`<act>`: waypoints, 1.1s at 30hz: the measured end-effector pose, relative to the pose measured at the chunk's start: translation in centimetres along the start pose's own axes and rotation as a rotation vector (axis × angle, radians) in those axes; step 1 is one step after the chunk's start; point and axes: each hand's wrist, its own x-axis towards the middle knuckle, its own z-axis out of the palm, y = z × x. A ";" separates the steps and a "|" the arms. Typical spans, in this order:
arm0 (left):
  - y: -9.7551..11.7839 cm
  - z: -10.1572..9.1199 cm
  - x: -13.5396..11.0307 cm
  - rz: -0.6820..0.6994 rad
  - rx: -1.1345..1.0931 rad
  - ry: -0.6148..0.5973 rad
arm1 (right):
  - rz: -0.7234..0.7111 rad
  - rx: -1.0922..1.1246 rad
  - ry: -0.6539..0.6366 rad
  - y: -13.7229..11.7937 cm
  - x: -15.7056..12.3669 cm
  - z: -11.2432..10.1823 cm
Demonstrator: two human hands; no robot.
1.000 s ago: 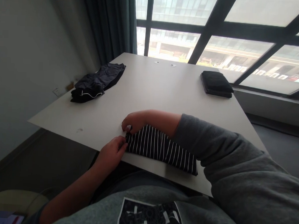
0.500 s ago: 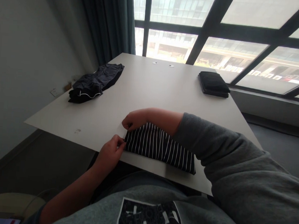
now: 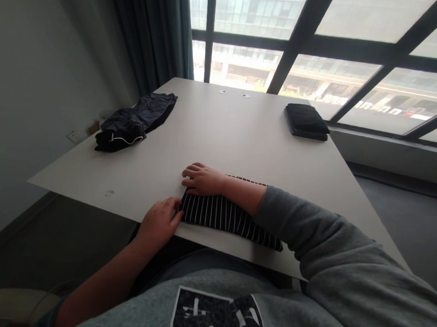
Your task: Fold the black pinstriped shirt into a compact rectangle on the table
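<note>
A folded black garment with white stripes (image 3: 215,213) lies flat near the front edge of the table. Its kind cannot be told from the folds. At its left end, my left hand (image 3: 160,219) touches the near corner, with thumb and fingers apart. My right hand (image 3: 202,180) rests palm down across the far left corner, its fingers spread. My right forearm crosses over the garment and hides part of its far side.
Dark crumpled clothing (image 3: 135,121) with a white cord lies at the table's left edge. Folded black clothes (image 3: 306,121) are stacked at the far right. The white table (image 3: 220,134) stands by a window, with a curtain (image 3: 155,36) at the left.
My right hand has gone from a closed grip at the far left corner to lying flat with spread fingers. The left hand's pinch has loosened. The view has shifted slightly.
</note>
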 end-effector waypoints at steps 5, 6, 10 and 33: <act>-0.4 0.8 0.4 0.022 -0.065 0.069 | 0.317 0.065 0.150 -2.9 -3.8 -2.1; -0.4 1.1 0.6 0.032 -0.076 0.087 | 0.402 0.076 0.153 -3.8 -5.0 -2.7; 0.2 2.7 1.9 0.119 -0.061 0.135 | 0.704 0.087 0.110 -7.6 -11.5 -3.0; 18.0 1.6 15.2 1.133 0.127 -0.382 | 1.563 0.354 0.185 -17.2 -23.7 -1.1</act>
